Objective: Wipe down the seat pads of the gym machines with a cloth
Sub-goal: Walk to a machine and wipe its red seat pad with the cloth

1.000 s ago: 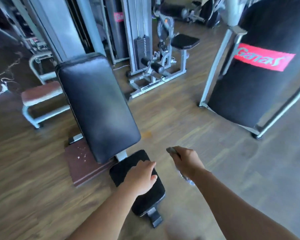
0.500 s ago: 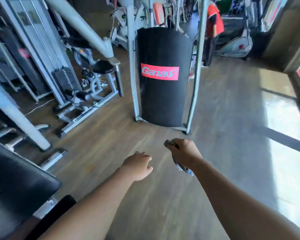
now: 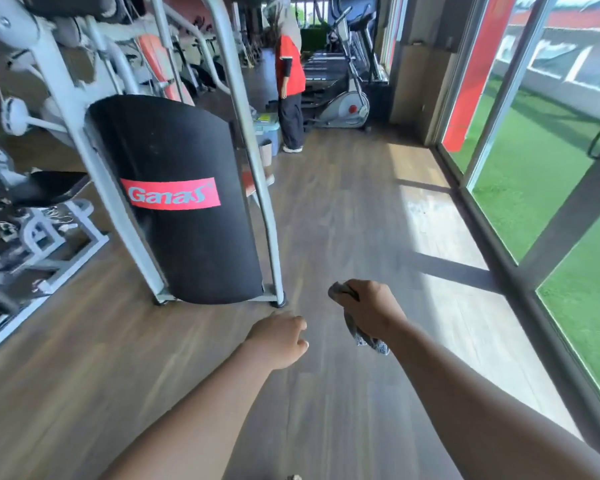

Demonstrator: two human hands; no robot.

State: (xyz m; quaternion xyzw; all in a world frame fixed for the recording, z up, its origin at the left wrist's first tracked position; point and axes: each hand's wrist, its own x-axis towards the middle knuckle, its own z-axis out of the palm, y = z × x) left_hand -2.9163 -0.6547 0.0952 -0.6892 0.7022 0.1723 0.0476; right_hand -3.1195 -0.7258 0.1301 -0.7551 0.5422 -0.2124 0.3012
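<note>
Cloth (image 3: 365, 340) sits bunched in the right hand's (image 3: 373, 311) tight grip, above the wood floor (image 3: 343, 220). A glass wall (image 3: 540, 188) runs to its right and a black Ganas pad (image 3: 187, 216) stands ahead-left. The blue bin (image 3: 270, 135) lies far beyond, its contents unclear. The left hand (image 3: 277, 339) is loosely curled, holding nothing.

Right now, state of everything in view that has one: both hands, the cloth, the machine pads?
left hand: fingers loosely curled, holding nothing, over the floor.
grey patterned cloth: bunched, ends sticking out above and below the fist.
right hand: grips that cloth.
black curved panel with red Ganas label: standing in its grey metal frame, untouched.
black flat seat pad: at left, unoccupied, untouched.
</note>
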